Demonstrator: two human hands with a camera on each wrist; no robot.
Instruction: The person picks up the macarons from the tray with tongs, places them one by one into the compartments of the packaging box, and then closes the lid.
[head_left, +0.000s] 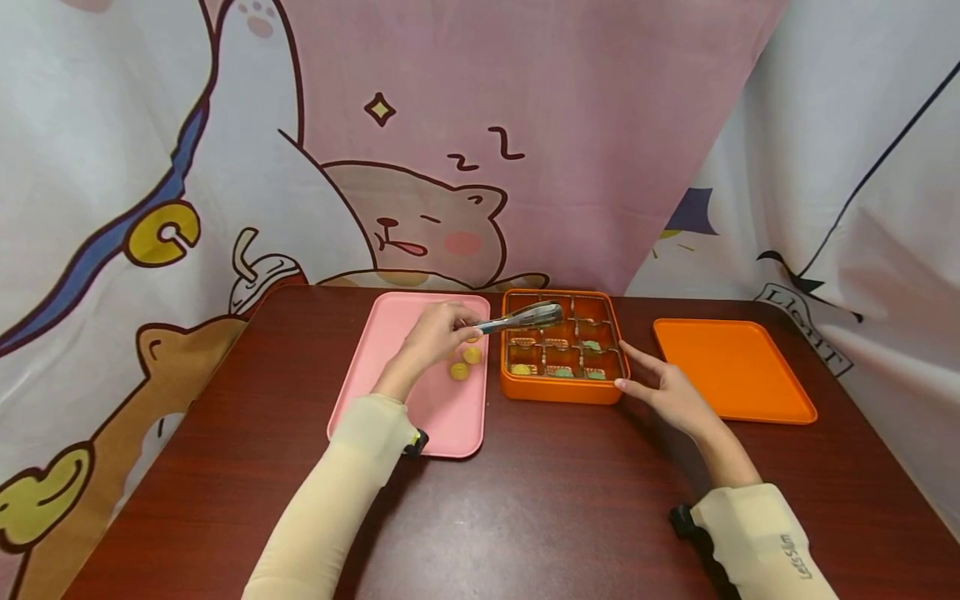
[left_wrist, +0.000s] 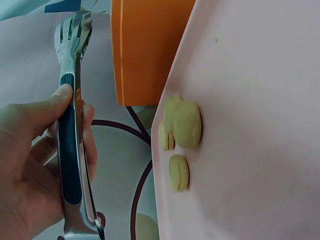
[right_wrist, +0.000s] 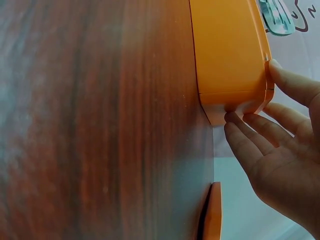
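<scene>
My left hand (head_left: 437, 335) grips metal tongs (head_left: 525, 317) with dark teal handle inlays, thumb on one arm and fingers round the other. In the left wrist view the heads of the tongs (left_wrist: 74, 37) lie close together, and no food shows between them. In the head view they hang over an orange divided box (head_left: 562, 390). Yellow macarons (left_wrist: 187, 124) sit on the pink tray (head_left: 360, 392) below my left hand. My right hand (head_left: 670, 393) touches the box's right side with extended fingers (right_wrist: 250, 137), its thumb at the front corner.
Inside the box, a yellow macaron (head_left: 521, 369) lies in the front left compartment, and green pieces (head_left: 591, 346) lie in several others. A flat orange lid (head_left: 738, 371) rests on the dark wooden table (head_left: 540, 517) at the right. A printed curtain (head_left: 585, 150) hangs behind the table.
</scene>
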